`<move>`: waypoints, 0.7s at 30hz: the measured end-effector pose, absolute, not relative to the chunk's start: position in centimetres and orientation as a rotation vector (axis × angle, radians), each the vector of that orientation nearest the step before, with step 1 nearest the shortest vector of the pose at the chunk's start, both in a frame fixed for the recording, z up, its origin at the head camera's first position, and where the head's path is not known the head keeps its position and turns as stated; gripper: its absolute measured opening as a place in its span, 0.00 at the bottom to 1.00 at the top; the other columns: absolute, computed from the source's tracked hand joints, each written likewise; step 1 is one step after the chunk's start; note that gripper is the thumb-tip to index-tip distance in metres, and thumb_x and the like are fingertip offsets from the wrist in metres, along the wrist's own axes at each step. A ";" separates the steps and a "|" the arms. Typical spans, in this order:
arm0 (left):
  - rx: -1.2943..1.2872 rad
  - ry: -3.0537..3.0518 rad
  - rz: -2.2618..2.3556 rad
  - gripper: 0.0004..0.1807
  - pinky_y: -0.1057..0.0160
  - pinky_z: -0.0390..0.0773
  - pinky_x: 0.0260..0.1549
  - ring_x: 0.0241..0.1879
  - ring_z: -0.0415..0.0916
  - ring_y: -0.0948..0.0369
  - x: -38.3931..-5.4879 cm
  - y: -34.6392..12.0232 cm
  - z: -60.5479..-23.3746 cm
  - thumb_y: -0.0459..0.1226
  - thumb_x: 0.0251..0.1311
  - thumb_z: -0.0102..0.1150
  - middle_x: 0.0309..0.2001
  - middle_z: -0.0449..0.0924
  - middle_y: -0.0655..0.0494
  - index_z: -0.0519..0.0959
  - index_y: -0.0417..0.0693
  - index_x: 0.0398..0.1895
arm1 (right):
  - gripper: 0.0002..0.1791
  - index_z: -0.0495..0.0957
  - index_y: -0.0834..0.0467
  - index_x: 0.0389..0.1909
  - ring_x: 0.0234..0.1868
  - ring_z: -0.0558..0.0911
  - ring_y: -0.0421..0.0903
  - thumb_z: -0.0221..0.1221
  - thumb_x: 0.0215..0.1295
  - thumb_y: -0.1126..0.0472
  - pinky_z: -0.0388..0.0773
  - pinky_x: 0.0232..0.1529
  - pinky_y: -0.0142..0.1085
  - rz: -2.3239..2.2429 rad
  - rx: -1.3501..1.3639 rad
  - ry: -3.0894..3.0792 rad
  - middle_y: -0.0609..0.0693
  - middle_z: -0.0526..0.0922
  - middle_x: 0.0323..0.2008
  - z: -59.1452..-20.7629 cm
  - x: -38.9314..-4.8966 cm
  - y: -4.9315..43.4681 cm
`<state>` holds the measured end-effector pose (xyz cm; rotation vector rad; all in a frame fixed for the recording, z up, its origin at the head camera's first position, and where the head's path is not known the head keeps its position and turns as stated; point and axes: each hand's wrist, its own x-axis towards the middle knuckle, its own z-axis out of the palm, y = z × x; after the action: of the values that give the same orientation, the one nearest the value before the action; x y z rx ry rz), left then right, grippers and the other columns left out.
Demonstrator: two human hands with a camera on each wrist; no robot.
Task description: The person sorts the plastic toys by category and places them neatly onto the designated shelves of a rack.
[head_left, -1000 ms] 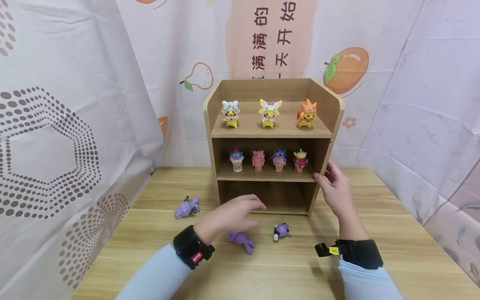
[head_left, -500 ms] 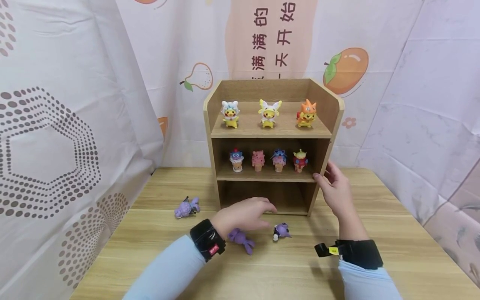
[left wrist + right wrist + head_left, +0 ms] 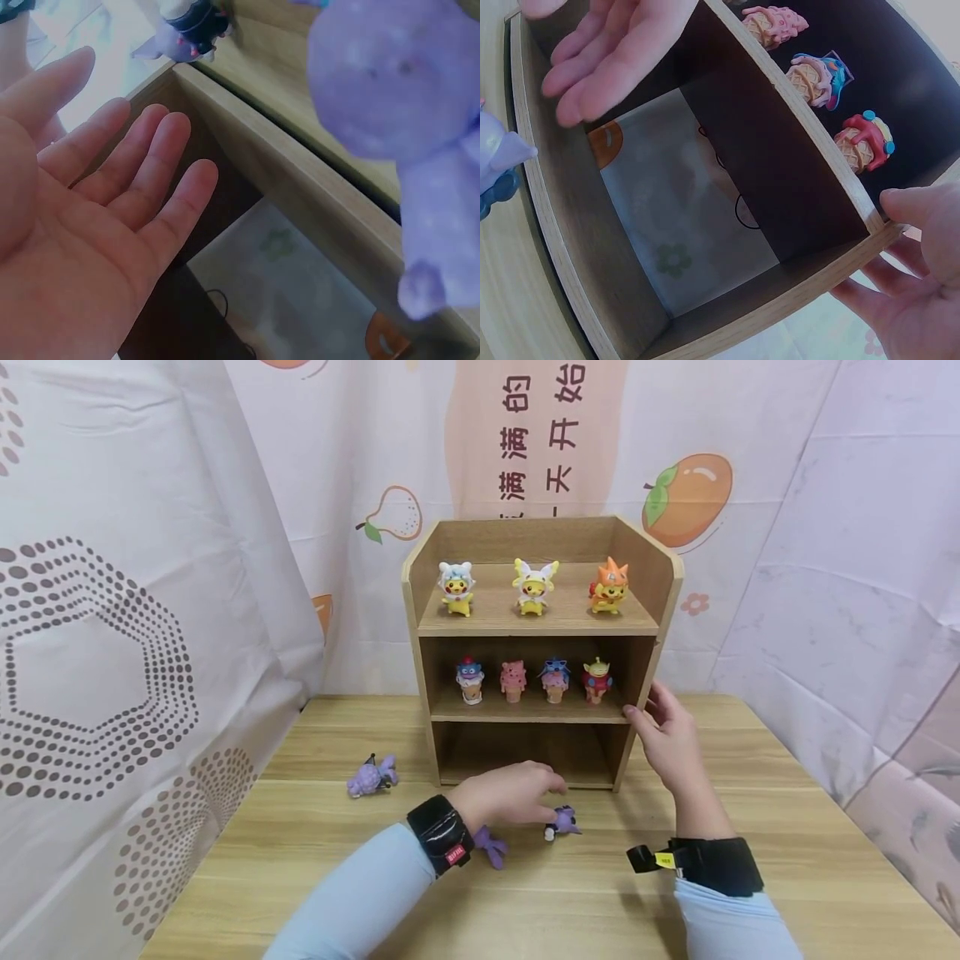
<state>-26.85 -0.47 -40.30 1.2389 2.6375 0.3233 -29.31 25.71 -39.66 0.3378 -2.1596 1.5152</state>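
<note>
My right hand holds the right side panel of a small wooden shelf, thumb on the front edge and fingers round the outer face. My left hand hovers before the bottom compartment, fingers loosely spread and nothing in them. Just beyond its thumb lies a purple figurine with black and white parts. Another purple figurine lies under the left wrist, partly hidden by it; in the left wrist view its smooth head looms large. A third purple figurine lies on the table to the left.
On the top shelf stand three yellow figurines in costumes, including an orange-hooded one. Several ice-cream-cone figurines, such as a pink one, line the middle shelf. A printed curtain hangs behind the wooden table.
My left hand has moved right, passing over the middle purple figurine and nearing the one with black and white parts. The right hand keeps its hold on the shelf.
</note>
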 end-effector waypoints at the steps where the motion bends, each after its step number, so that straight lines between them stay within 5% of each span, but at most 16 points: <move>1: 1.229 2.634 0.323 0.24 0.67 0.72 0.62 0.63 0.73 0.64 -26.9 -0.3 -40.4 0.46 0.69 0.64 0.62 0.79 0.60 0.79 0.49 0.65 | 0.32 0.62 0.63 0.76 0.68 0.71 0.66 0.58 0.74 0.68 0.74 0.57 0.26 1.514 0.338 -2.159 0.67 0.71 0.68 -39.7 -29.3 25.7; 17: 1.204 2.612 0.220 0.22 0.70 0.75 0.56 0.57 0.77 0.67 -27.6 2.1 -41.4 0.43 0.68 0.65 0.58 0.82 0.61 0.80 0.49 0.63 | 0.33 0.63 0.59 0.76 0.68 0.72 0.62 0.60 0.73 0.65 0.75 0.55 0.24 1.568 0.348 -2.114 0.63 0.72 0.67 -39.7 -29.3 25.8; 21: 1.211 2.601 0.165 0.21 0.72 0.76 0.50 0.50 0.78 0.69 -27.6 2.5 -41.5 0.41 0.68 0.66 0.53 0.83 0.62 0.81 0.50 0.62 | 0.33 0.63 0.59 0.76 0.68 0.72 0.62 0.60 0.73 0.64 0.75 0.56 0.25 1.577 0.350 -2.113 0.63 0.73 0.67 -39.6 -29.3 25.7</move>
<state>-27.60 2.50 -41.47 1.2113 2.6007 0.1646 -29.25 25.71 -39.65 0.3498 -2.1132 1.5766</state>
